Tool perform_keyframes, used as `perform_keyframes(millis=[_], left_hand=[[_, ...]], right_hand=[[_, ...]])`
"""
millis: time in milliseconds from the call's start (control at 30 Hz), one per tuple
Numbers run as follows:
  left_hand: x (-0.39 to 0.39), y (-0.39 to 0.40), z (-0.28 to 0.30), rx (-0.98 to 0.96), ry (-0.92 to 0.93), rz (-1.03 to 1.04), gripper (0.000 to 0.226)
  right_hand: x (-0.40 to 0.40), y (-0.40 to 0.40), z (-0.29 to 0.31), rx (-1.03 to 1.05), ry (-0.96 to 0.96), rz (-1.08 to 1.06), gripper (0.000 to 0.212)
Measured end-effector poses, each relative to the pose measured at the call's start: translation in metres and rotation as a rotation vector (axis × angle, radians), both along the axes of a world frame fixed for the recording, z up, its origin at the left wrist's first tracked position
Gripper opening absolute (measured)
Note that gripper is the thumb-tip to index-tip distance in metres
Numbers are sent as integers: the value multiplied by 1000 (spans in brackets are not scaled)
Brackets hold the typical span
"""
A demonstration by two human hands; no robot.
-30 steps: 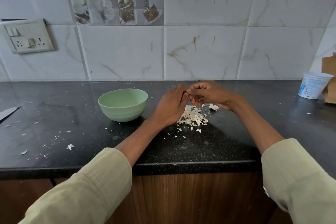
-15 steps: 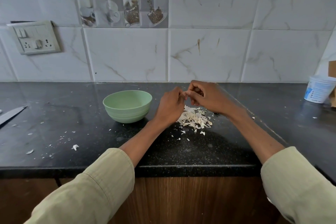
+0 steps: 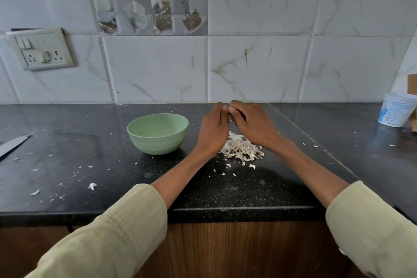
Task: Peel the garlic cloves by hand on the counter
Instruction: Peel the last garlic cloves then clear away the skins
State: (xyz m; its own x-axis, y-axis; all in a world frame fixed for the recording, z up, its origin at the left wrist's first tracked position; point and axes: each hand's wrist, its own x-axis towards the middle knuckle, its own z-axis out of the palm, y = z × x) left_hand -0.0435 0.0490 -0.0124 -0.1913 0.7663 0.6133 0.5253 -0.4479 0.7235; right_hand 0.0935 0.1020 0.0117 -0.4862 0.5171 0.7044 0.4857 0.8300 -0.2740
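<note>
My left hand [image 3: 213, 130] and my right hand [image 3: 252, 125] meet fingertip to fingertip above the black counter [image 3: 203, 187], near the back wall. Their fingers are pinched together around something small that the hands hide from view; I cannot make out a garlic clove there. Just below the hands lies a heap of pale garlic skins [image 3: 240, 149]. A light green bowl [image 3: 158, 133] stands to the left of my left hand; its inside is hidden from this angle.
A knife blade [image 3: 13, 144] lies at the counter's left edge. A white plastic tub [image 3: 396, 109] stands at the far right beside a brown cardboard piece. Small skin flakes [image 3: 92, 185] are scattered over the left of the counter. A switch plate is on the wall.
Both hands have stayed together over the skin heap, with small shifts of the fingers. The camera has tilted, so the scene sits a little lower and to the right.
</note>
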Motion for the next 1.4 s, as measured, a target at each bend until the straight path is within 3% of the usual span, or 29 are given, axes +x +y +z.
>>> perform_keyframes(millis=[233, 633, 800, 967, 1033, 1200, 1400], left_hand=[[-6, -1, 5, -3, -23, -64, 32], [-12, -4, 8, -124, -280, -428, 30], [-12, 0, 6, -176, -172, -339, 31], [-10, 7, -3, -88, 411, 85, 27], [-12, 7, -3, -113, 390, 113, 23], [-19, 6, -3, -118, 332, 66, 17], [-21, 10, -3, -138, 301, 138, 16]], right_hand=[[9, -2, 6, -513, 112, 268, 36], [29, 6, 12, -980, 282, 620, 25], [30, 3, 16, -864, 190, 469, 32], [32, -5, 17, -394, -117, 73, 37], [37, 5, 13, -289, -243, -29, 39], [57, 30, 5, -360, -424, -97, 39], [48, 19, 14, -341, -439, 14, 13]])
